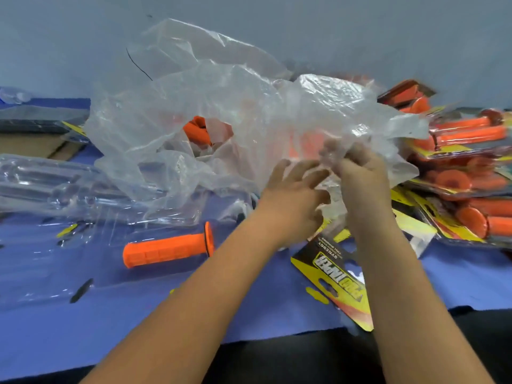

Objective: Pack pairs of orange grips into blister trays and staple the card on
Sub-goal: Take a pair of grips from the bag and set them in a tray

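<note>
Card (336,275) reads "SYNERGY" & "PRO TAPER", upside down.

— Loose stock?
— One orange grip (167,249) lies flat at lower centre-left, flange end right. More orange grips (197,130) sit inside the clear bag, centre frame.
— Trays and cards?
— Clear blister trays (55,187) at left, empty. Printed card (336,275) lies lower right. Packed packs (468,173) are piled at right edge.

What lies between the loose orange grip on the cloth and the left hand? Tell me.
In the head view, only bare blue cloth lies between the loose orange grip and the left hand; the clear plastic bag hangs above.
</note>
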`<state>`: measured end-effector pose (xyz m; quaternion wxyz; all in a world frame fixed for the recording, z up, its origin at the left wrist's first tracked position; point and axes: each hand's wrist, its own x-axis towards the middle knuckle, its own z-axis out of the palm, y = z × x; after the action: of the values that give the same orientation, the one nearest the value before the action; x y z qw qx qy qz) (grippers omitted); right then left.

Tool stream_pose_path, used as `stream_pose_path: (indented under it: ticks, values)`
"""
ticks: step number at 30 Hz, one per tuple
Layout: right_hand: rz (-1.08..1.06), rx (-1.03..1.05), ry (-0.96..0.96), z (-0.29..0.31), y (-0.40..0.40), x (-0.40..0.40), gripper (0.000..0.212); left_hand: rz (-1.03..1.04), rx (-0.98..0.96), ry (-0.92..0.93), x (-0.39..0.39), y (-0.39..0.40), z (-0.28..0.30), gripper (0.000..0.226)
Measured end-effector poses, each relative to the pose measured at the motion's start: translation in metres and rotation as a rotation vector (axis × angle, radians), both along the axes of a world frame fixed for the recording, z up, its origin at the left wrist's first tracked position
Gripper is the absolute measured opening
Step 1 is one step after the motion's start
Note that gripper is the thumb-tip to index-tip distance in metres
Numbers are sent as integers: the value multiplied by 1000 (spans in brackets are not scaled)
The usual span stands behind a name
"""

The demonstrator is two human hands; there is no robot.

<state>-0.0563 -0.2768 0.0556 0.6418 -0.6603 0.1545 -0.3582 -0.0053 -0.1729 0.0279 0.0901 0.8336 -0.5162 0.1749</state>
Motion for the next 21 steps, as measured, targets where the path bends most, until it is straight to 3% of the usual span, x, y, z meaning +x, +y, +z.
stream_pose_path:
  ticks: [3,5,7,9,13,16,19,21]
  values:
    - [107,-79,-106,20,-16,15,37,198,-102,11,35,6,20,33]
    - [106,-149,-35,21,-26,32,44,215,-220,6,48,15,28,30]
    - [119,-302,137,10,-29,59,50,166,-336,19,53,23,29,27]
    - [73,-466,310,-9,-37,91,43,117,-400,52,53,28,25,27]
    - [17,-763,662,-40,-53,133,25,70,-400,99,51,32,12,27]
    - [51,-1080,955,-51,-57,148,27,64,-358,142,57,37,3,26]
    - [69,-1173,1008,-55,-57,154,25,56,-332,188,61,39,-3,26]
    - [-92,-1163,791,-58,-58,148,20,49,-356,203,63,38,-5,28]
